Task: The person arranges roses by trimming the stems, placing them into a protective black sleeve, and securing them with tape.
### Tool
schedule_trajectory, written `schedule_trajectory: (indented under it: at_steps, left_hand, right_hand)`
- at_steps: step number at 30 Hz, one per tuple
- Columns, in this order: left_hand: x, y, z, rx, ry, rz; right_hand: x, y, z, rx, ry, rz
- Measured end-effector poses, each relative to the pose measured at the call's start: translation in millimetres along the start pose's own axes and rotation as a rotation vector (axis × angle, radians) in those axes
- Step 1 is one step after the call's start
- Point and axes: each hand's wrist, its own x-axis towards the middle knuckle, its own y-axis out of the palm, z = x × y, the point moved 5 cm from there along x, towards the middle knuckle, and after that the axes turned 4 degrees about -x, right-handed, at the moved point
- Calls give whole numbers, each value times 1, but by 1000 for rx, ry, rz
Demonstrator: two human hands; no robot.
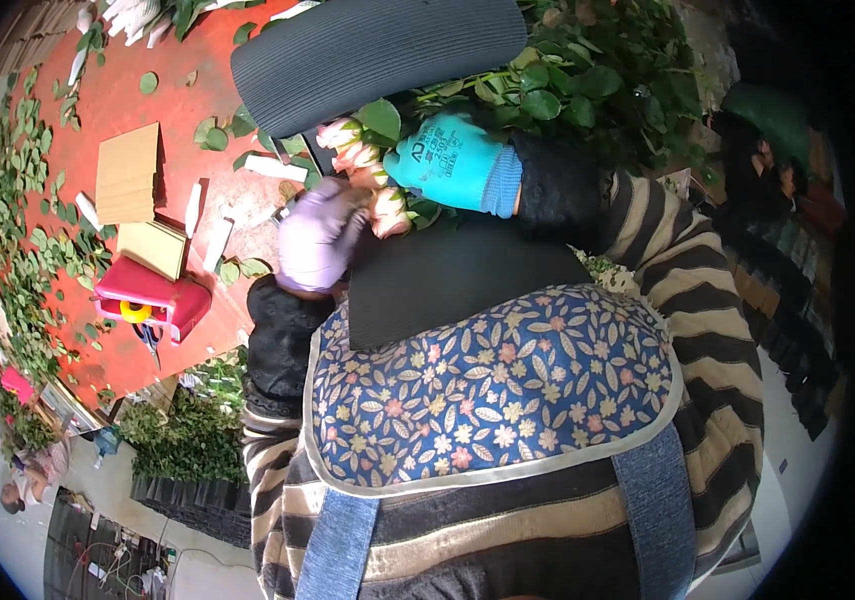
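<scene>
"What's on your left?"
"A pink box (pixel 190 305). Then my left hand (pixel 315 240), purple-gloved, fingers curled at pink roses (pixel 388 213); blur hides any grip."
"Those roses?"
"Between my hands, beside the black corrugated sheet (pixel 447 280). My teal-gloved right hand (pixel 450 163) is half-curled; I can't tell what it holds."

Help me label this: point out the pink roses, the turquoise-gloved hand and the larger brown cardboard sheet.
Pink roses (pixel 356 157): head view, petals of a middle bloom.
Turquoise-gloved right hand (pixel 453 164): head view, back of glove.
Larger brown cardboard sheet (pixel 127 176): head view, flat face.
</scene>
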Motion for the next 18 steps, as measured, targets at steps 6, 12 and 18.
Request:
schedule_trajectory:
  at_steps: [6,12,18]
  left_hand:
    - [6,0,-29,199,185,26]
    - [2,11,-22,369,185,-7]
    - [1,13,-19,330,145,1]
  right_hand:
    - [0,-2,1,13,-24,-14]
    - [-5,-34,-9,-22,120,-53]
    - [13,-17,-10,-120,145,45]
